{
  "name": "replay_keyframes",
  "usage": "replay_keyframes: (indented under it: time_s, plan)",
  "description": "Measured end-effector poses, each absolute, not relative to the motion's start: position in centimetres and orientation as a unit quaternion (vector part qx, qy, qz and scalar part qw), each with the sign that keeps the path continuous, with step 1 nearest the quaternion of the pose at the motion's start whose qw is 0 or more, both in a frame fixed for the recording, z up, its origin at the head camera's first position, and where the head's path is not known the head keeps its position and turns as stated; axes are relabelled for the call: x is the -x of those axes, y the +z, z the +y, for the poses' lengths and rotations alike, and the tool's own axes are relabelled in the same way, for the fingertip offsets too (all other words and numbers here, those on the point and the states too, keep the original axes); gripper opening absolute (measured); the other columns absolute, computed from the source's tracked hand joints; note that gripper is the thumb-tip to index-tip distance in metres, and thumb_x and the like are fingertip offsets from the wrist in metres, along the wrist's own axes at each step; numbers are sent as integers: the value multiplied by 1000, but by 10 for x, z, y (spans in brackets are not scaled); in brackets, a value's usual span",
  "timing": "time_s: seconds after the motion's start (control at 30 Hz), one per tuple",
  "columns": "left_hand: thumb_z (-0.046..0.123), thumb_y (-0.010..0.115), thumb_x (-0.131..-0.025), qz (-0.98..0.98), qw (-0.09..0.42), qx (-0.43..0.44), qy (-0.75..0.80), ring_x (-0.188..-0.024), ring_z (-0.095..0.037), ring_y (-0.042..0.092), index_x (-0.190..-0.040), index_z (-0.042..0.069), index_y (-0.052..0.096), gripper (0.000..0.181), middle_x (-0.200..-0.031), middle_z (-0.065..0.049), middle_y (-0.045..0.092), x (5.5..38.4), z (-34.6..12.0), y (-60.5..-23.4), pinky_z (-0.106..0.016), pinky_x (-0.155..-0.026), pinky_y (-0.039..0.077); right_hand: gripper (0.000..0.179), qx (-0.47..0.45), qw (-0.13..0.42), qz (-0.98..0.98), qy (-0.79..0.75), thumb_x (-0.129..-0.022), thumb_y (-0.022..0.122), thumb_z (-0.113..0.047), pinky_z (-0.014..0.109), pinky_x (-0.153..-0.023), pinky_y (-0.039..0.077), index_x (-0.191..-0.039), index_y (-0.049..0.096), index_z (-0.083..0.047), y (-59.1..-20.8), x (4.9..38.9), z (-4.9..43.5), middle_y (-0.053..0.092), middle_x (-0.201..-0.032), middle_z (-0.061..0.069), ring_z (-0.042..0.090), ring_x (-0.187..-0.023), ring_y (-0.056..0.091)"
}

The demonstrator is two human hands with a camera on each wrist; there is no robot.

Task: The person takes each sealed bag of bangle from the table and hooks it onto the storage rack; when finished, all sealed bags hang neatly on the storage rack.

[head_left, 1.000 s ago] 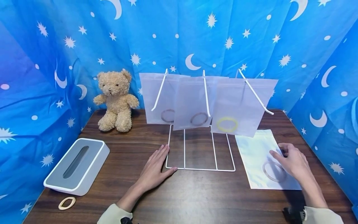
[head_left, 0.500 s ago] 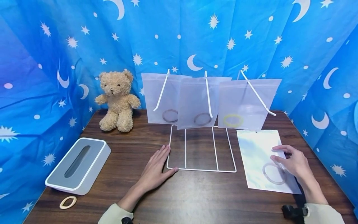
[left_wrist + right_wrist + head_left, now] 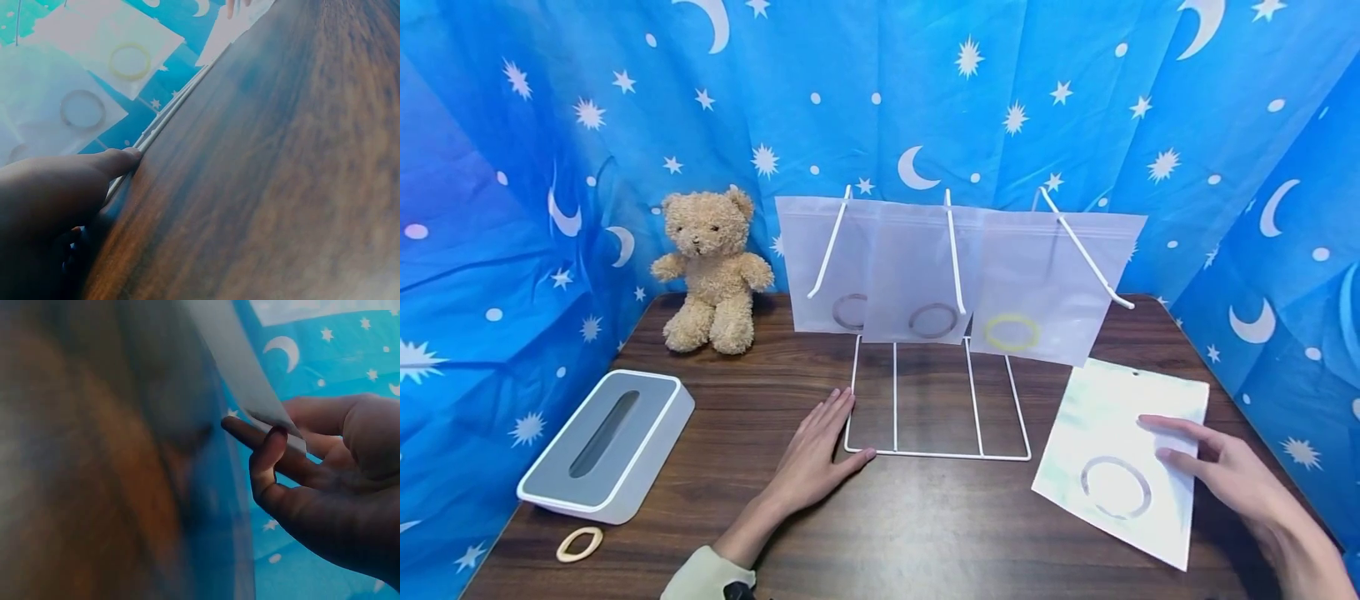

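Note:
My right hand (image 3: 1236,475) pinches the right side of a white zip bag (image 3: 1120,417) between thumb and fingers. A pale ring, like a bangle, shows through the bag, which is tilted and held above the table. In the right wrist view the bag's edge (image 3: 234,372) passes between the thumb and fingers. My left hand (image 3: 812,458) rests with straight fingers at the front left corner of a white wire rack (image 3: 936,454), its thumb on the front wire. From the rack's arms hang a left bag (image 3: 808,242), a middle bag (image 3: 910,258) and a right bag (image 3: 1030,267), each with a ring inside.
A teddy bear (image 3: 709,267) sits at the back left of the wooden table (image 3: 925,533). Nearer, a grey and white tissue box (image 3: 647,467) stands by the left edge, with a small beige wooden ring (image 3: 580,544) in front. A blue star-patterned curtain (image 3: 880,67) surrounds the table.
My right hand has lifted the zip bag off the table, turned it and drawn it toward me and to the right. The hanging bags sway slightly. My left hand stays in place.

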State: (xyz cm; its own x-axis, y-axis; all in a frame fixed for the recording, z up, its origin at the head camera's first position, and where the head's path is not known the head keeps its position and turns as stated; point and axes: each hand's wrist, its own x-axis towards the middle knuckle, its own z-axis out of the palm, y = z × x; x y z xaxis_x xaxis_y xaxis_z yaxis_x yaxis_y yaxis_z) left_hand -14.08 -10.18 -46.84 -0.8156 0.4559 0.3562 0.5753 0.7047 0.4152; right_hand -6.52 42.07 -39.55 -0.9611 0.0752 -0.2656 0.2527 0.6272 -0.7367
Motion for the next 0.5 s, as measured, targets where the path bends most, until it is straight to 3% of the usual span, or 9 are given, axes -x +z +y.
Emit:
replay_keyframes:
  time_s: [0.1,0.17,0.23,0.27,0.33,0.4,0.43,0.5]
  plan:
    - [52,65,-90,-916,114,283,-262,-143,-31,28,-149,-2,37,85,-154,-14,36,140,-102,-468,-49,-114,25,69,-101,87,911,-391,-97,57,-46,76,-93,20,-150,38,-5,-393,48,420,27,-149,35,58,-133,18]
    - [53,65,-90,-916,113,282,-263,-143,-31,28,-149,-2,37,85,-154,-14,36,140,-102,-467,-49,-114,25,68,-105,46,929,-352,-97,58,-46,58,-91,37,-149,40,-6,-390,35,420,40,-141,34,46,-122,40]
    - [53,64,-90,-916,111,283,-264,-143,-31,28,-149,-2,37,85,-154,-14,36,140,-101,-467,-50,-114,25,64,-120,-6,939,-321,-97,59,-43,42,-72,46,-148,43,-8,-385,22,416,57,-116,30,34,-94,56]
    - [53,64,-90,-916,110,282,-264,-143,-31,28,-149,-2,37,85,-154,-14,36,140,-101,-467,-50,-114,25,61,-127,-34,940,-314,-97,61,-41,34,-61,45,-147,46,-10,-381,15,413,59,-110,28,23,-81,56]
    - [54,64,-90,-916,110,282,-263,-143,-31,28,-149,-2,36,85,-154,-14,36,139,-101,-467,-50,-114,25,53,-129,-105,934,-318,-96,64,-32,18,-48,38,-144,51,-13,-372,5,407,62,-105,9,3,-71,52]
    - [54,64,-90,-916,110,282,-262,-143,-31,28,-149,-2,36,85,-154,-14,35,139,-101,-467,-50,-114,25,47,-116,-174,915,-344,-96,66,-19,12,-59,46,-141,55,-12,-360,-2,396,63,-108,-4,-4,-82,57]
    - [53,64,-90,-916,111,282,-263,-143,-31,28,-149,-2,36,85,-154,-14,35,140,-101,-467,-50,-114,25,44,-99,-208,906,-355,-94,67,-11,9,-69,47,-137,58,-10,-353,-4,390,61,-116,-12,-8,-91,56]
    - [53,65,-90,-915,113,283,-264,-143,-31,28,-149,-2,36,85,-154,-14,36,140,-101,-467,-50,-114,25,40,-67,-266,889,-365,-89,68,3,4,-83,41,-129,64,-4,-339,-6,377,58,-114,-26,-12,-102,52]
